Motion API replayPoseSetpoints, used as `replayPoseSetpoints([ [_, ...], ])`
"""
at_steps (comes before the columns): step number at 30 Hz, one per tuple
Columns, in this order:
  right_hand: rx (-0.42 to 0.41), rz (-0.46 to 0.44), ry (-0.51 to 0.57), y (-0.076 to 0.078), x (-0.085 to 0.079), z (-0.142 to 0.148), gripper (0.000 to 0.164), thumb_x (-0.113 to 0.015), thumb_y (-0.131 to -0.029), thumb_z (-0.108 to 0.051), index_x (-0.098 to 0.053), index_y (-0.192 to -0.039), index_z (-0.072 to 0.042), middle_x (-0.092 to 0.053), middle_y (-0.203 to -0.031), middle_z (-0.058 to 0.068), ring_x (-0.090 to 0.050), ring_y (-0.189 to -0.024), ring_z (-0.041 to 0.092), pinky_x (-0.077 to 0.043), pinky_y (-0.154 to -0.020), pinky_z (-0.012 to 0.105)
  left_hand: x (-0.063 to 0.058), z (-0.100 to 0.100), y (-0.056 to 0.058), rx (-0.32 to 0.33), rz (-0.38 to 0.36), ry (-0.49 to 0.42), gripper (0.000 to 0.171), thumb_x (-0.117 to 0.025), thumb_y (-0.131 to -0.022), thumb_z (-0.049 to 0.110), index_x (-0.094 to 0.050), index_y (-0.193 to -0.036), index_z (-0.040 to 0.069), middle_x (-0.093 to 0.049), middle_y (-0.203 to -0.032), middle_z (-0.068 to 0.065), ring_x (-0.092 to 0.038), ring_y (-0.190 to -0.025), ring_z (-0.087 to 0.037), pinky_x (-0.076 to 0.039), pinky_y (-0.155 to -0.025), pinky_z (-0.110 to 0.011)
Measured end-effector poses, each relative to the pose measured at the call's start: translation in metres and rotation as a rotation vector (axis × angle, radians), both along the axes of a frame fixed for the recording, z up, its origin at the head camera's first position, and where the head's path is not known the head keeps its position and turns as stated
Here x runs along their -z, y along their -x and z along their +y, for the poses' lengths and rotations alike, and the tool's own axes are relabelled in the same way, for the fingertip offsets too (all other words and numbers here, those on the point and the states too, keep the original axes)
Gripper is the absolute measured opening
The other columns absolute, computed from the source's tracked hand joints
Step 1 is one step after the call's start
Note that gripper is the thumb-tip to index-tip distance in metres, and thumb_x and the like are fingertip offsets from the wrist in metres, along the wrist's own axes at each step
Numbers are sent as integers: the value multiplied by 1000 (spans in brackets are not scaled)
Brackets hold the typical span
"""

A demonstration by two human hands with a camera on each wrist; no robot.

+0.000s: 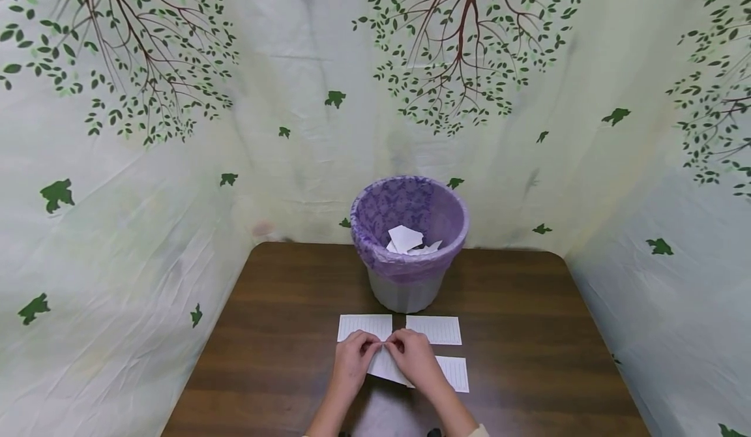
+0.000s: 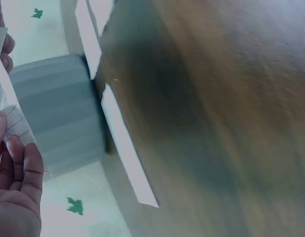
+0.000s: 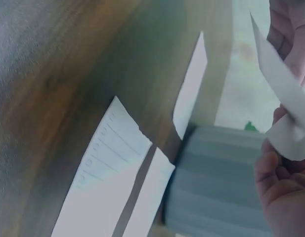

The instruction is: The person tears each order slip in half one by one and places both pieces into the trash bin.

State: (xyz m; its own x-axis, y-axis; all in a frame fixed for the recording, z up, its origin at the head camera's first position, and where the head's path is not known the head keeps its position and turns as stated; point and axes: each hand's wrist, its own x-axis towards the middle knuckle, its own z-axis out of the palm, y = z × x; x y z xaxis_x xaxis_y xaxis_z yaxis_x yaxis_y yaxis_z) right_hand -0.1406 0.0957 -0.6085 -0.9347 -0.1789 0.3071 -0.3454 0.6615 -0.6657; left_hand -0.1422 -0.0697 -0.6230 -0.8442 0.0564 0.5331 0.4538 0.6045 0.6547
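Between both hands, above the table, is a lined piece of paper (image 1: pixel 387 366), bent where the fingers meet at its upper edge. My left hand (image 1: pixel 351 360) pinches it on one side and my right hand (image 1: pixel 415 360) pinches it close beside. In the right wrist view the held paper (image 3: pixel 285 89) curls near the right hand (image 3: pixel 285 192). The left wrist view shows printed lines on the paper (image 2: pixel 14 118) over the left hand's fingers (image 2: pixel 31 168). Three other lined pieces lie flat: upper left (image 1: pixel 365 325), upper right (image 1: pixel 434 330) and lower right (image 1: pixel 453 373).
Behind the papers stands a grey bin (image 1: pixel 406 292) with a purple liner (image 1: pixel 375 248). White paper scraps (image 1: pixel 405 238) lie inside it. The brown wooden table (image 1: pixel 264 346) reaches back to a hanging cloth (image 1: pixel 293 182) printed with trees and leaves.
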Motion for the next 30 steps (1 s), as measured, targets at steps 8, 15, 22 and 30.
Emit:
replayPoseSetpoints([
  [8,11,-195,191,-2,-13,22,10,-77,-96,-12,-79,-87,-14,-72,-78,-5,-52,-69,-3,-46,-64,18,-16,14,0,69,90,-10,17,-89,-77,-2,-75,-81,9,-73,-78,2,-65,-72,-9,-52,-67,-14],
  [15,12,-293,270,-1,-21,40,11,-75,-98,-17,-79,-90,-11,-73,-81,-2,-54,-70,1,-46,-66,20,-26,25,2,140,159,-31,18,-88,-76,-2,-74,-82,7,-72,-79,-1,-64,-74,-12,-51,-69,-13],
  [22,15,-353,330,-1,-21,49,11,-75,-98,-17,-80,-91,-10,-75,-84,1,-58,-73,2,-48,-70,20,-30,31,-1,146,173,-8,17,-88,-78,2,-73,-82,10,-71,-81,1,-65,-77,-12,-52,-72,-15],
  [30,24,-383,380,-4,-23,55,12,-74,-97,-16,-80,-92,-7,-78,-89,5,-61,-75,3,-50,-71,20,-35,36,-4,161,160,24,18,-87,-80,2,-73,-84,11,-71,-83,2,-65,-81,-12,-52,-74,-17],
])
